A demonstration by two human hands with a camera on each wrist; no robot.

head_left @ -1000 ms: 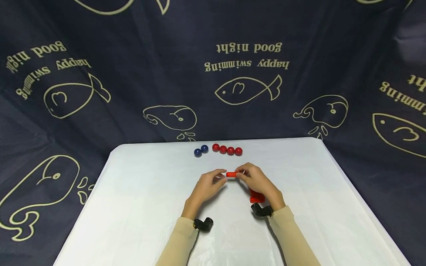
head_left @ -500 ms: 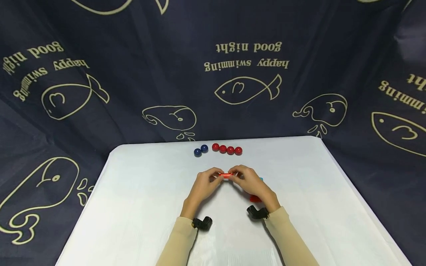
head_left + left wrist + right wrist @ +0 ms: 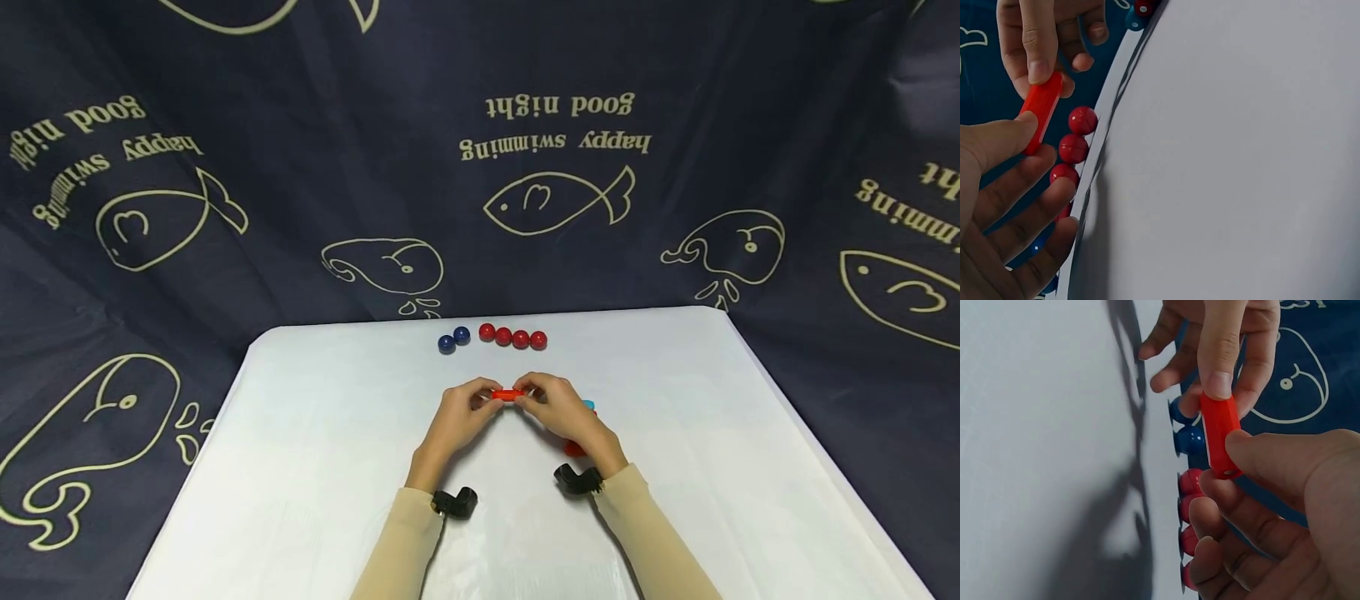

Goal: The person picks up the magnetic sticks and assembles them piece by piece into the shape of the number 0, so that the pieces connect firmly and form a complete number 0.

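A short, bright red plastic bar (image 3: 507, 395) is held level above the white table between both hands. My left hand (image 3: 461, 418) pinches its left end with thumb and fingertips, and my right hand (image 3: 558, 408) pinches the right end. The right wrist view shows a small hole in the end of the red bar (image 3: 1221, 434) nearest my right thumb. In the left wrist view the other fingers of my left hand (image 3: 1007, 206) are spread below the bar. Under my right forearm and wrist, red pieces (image 3: 575, 449) and a light blue piece (image 3: 589, 405) lie partly hidden.
At the back of the white table (image 3: 337, 467) sit two dark blue balls (image 3: 453, 339) and a row of several red balls (image 3: 512, 337). A dark blue cloth (image 3: 480, 275) with fish drawings hangs behind the table edge.
The bar and my right hand have moved slightly left. My left fingers, earlier just short of the bar, now pinch its left end. The light blue piece has come into sight.
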